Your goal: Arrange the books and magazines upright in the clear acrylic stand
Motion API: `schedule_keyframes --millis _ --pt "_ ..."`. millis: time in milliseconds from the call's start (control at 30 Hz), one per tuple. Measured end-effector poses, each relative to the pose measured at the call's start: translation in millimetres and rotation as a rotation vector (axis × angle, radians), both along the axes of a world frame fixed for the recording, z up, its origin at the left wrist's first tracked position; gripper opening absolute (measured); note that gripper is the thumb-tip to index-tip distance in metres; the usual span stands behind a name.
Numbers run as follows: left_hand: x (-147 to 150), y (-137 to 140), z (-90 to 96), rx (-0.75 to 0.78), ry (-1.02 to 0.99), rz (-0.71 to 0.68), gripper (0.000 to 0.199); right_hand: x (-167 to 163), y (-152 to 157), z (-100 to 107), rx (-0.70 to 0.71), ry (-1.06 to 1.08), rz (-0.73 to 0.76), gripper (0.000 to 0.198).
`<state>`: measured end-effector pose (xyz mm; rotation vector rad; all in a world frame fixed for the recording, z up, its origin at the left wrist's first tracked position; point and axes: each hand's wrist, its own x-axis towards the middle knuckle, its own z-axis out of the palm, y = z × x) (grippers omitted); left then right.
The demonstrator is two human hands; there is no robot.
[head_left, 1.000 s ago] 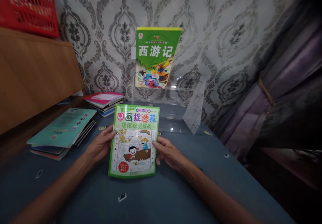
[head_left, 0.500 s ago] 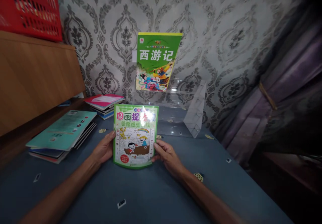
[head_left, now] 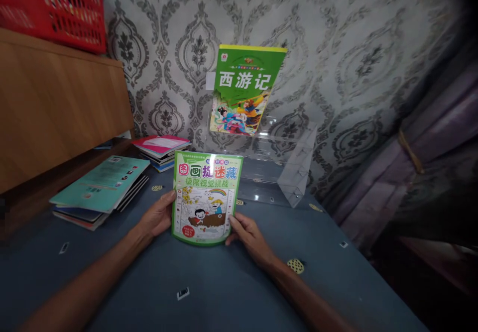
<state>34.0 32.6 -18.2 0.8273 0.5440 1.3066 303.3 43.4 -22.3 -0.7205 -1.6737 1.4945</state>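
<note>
A green-bordered picture book (head_left: 205, 207) is held upright, cover towards me, above the blue tabletop. My left hand (head_left: 160, 214) grips its left edge, fingers behind the cover. On the lower right edge my right hand (head_left: 249, 235) is closed, thumb at the front. Just behind stands a clear tiered rack (head_left: 295, 172). A green book (head_left: 244, 90) with a yellow top edge and white Chinese title leans in the rack's top tier. The held book hides part of the rack's lower left.
To the left lie a stack of books with a teal cover on top (head_left: 100, 182) and a smaller pile under a pink cover (head_left: 162, 144). A wooden cabinet (head_left: 63, 108) carries a red basket (head_left: 56, 13). A purple curtain (head_left: 429, 148) hangs at right.
The view has shifted, so the rack and side piles appear further right. Both hands keep hold of the picture book, which has tilted slightly; glare on its cover has shrunk, showing more of the title.
</note>
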Motion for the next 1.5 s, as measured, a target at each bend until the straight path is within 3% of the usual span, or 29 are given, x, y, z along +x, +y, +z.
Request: schedule_keyframes --millis 467,833,1100,1200,1400,1500 --pt "-3.0 1.4 -5.7 -0.053 -0.007 0.035 0.041 -3.9 -4.1 -1.9 0.071 -0.041 -0.058 0.057" --pt "1.3 1.2 -5.7 -0.097 -0.088 0.074 0.027 -8.1 -9.3 -3.7 0.047 -0.004 -0.054 0.06" --pt "0.6 -0.5 1.0 -0.139 -0.028 0.135 0.028 -7.8 -9.5 -4.9 0.069 0.049 -0.086 0.057" --pt "2.5 -1.6 3.8 -0.173 0.012 0.147 0.035 -7.6 -9.9 -3.1 0.07 0.109 -0.09 0.051" --pt "2.4 -1.2 13.3 -0.158 0.111 0.184 0.071 -7.3 -9.0 4.4 0.072 0.173 -0.1 0.052" --pt "-3.3 -0.3 20.8 -0.151 0.187 0.184 0.076 -7.4 -8.3 4.6 0.104 0.159 -0.119 0.052"
